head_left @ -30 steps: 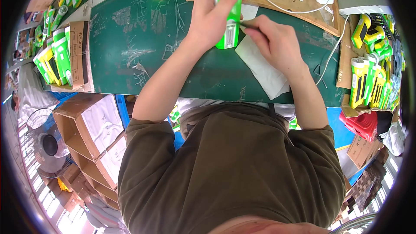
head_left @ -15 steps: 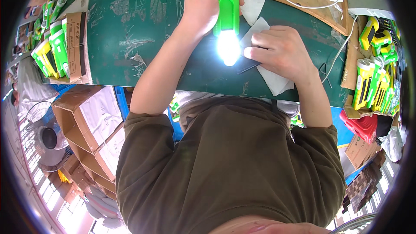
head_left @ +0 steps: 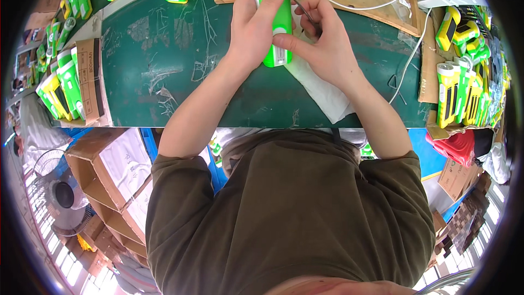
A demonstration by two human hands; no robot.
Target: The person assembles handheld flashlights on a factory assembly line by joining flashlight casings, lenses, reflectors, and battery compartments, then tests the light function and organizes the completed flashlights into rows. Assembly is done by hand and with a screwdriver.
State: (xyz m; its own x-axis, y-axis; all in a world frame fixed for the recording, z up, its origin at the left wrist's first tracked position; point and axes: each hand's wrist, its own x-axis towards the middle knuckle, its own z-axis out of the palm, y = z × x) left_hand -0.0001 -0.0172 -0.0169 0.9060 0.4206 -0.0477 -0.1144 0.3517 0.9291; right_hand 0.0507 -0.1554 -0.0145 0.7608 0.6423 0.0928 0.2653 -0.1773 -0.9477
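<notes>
My left hand (head_left: 252, 28) grips a bright green flashlight (head_left: 279, 22) from its left side, holding it lengthwise above the dark green mat (head_left: 164, 65). My right hand (head_left: 325, 43) touches the flashlight's near end with a finger and pinches a thin dark tool (head_left: 303, 11) beside its body. A white cloth (head_left: 322, 90) lies on the mat under my right hand. The flashlight's lamp is dark.
A wooden board (head_left: 349, 0) with white cables and a white plug lies at the far edge. Green and yellow flashlights (head_left: 458, 76) fill boxes at the right, more (head_left: 63, 82) at the left. Open cardboard boxes (head_left: 109, 180) stand on the floor at the lower left, beside a fan (head_left: 63, 196).
The flashlight's lamp shone half a second ago and is now dark. Both hands have shifted the flashlight slightly farther away, and my right hand has come up against its end.
</notes>
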